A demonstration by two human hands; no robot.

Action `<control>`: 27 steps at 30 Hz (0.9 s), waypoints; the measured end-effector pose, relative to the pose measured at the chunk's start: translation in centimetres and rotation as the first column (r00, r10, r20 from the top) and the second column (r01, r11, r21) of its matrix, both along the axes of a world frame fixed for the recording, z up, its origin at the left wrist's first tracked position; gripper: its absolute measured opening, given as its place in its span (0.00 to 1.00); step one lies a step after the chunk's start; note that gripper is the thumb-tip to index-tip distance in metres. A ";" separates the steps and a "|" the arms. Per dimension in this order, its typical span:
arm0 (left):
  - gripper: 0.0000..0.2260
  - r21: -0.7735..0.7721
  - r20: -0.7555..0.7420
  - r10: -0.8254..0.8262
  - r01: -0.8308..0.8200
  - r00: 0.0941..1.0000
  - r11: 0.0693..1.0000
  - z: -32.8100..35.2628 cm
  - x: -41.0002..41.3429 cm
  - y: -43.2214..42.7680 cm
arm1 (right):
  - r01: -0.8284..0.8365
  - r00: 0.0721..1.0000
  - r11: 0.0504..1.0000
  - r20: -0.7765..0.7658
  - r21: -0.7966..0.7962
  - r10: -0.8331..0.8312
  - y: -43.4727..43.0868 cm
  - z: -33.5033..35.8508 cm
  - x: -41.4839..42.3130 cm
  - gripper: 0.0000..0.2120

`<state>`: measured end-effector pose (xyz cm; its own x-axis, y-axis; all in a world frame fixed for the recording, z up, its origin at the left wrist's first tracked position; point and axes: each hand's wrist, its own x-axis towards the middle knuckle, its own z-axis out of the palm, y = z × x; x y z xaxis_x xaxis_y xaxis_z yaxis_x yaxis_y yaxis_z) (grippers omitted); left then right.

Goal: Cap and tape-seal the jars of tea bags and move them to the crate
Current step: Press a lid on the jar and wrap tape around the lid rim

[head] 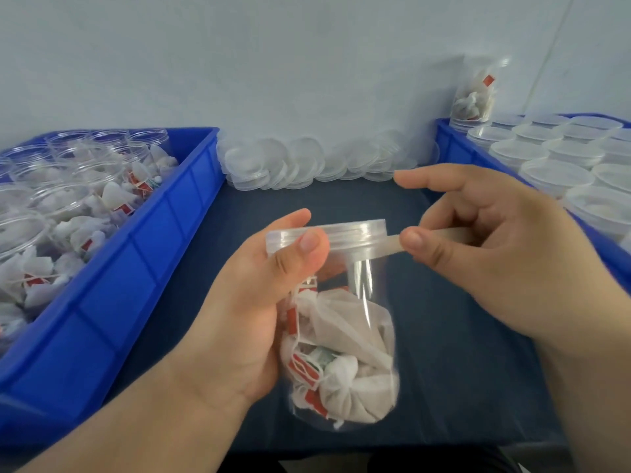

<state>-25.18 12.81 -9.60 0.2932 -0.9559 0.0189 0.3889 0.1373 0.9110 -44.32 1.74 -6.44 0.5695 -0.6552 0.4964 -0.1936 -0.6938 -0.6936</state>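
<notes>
Above the dark blue tabletop (461, 370), between two blue plastic crates, the clear plastic jar of white tea bags (341, 336) is held in mid-air, its clear screw lid (345, 230) already on; a strip of translucent tape (389, 244) runs from the lid's lower edge out to the right.

The likeliest fault is the tape wandering off the seam between lid and jar if the pull is not kept level; slack could let it crease or fold on itself, and it may cling to the fingers. The thin wall could also dent or turn in the grip.

The left hand (246, 302) wraps the jar's upper part from the left, thumb (307, 247) pressed flat on the lid's rim, fingers curled behind. The right hand (495, 254) pinches the tape under its thumb (420, 244), the opposing finger hidden; its index finger (426, 179) points straight out over the lid. The right-hand crate (450, 145), holding capped jars, looks to be the destination.
</notes>
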 end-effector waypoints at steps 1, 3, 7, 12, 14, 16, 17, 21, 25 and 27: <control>0.51 0.001 -0.001 -0.010 0.010 1.000 1.000 0.1 -0.1 0.1 | 0.020 1.000 1.000 0.005 -0.022 -0.020 0.2 -0.2 0.3 0.19; 0.52 -0.010 0.000 -0.020 0.020 1.000 1.000 0.3 -0.1 0.2 | 0.055 0.998 0.997 0.013 -0.059 -0.054 0.5 -0.5 0.7 0.19; 0.50 -0.036 0.035 -0.002 0.004 0.999 0.999 0.2 0.1 0.2 | 0.115 0.993 0.990 0.008 -0.084 -0.115 0.8 -1.2 1.5 0.20; 0.41 -0.021 0.163 -0.021 0.025 0.986 0.999 -0.3 0.6 0.0 | 0.139 0.983 0.987 -0.107 -0.076 -0.146 0.4 -1.9 1.8 0.26; 0.43 -0.008 0.258 -0.004 0.006 0.966 1.000 -0.5 0.9 -0.3 | 0.157 0.981 0.984 -0.105 -0.083 -0.166 0.6 -2.3 1.8 0.26; 0.33 -0.056 0.382 -0.011 0.035 0.924 0.998 -0.3 1.1 -0.6 | 0.189 0.978 0.976 -0.071 -0.106 -0.197 0.9 -2.7 1.8 0.24; 0.27 -0.088 0.427 -0.016 0.059 0.904 0.994 0.0 1.0 -0.6 | 0.207 0.975 0.971 -0.055 -0.121 -0.215 1.0 -2.7 1.8 0.24; 0.21 -0.177 0.488 0.059 0.032 0.871 0.984 0.2 1.0 -0.8 | 0.269 0.959 0.937 -0.032 -0.221 -0.283 1.7 -2.2 1.9 0.22; 0.44 -0.090 0.494 0.114 -0.080 0.862 0.993 -0.6 0.8 -0.9 | 0.263 0.949 0.897 -0.073 -0.355 -0.307 2.7 -1.4 2.0 0.21; 0.35 -0.059 0.445 0.114 -0.098 0.888 0.993 -0.6 0.8 -0.8 | 0.199 0.965 0.941 -0.115 -0.273 -0.237 2.5 -0.5 1.5 0.21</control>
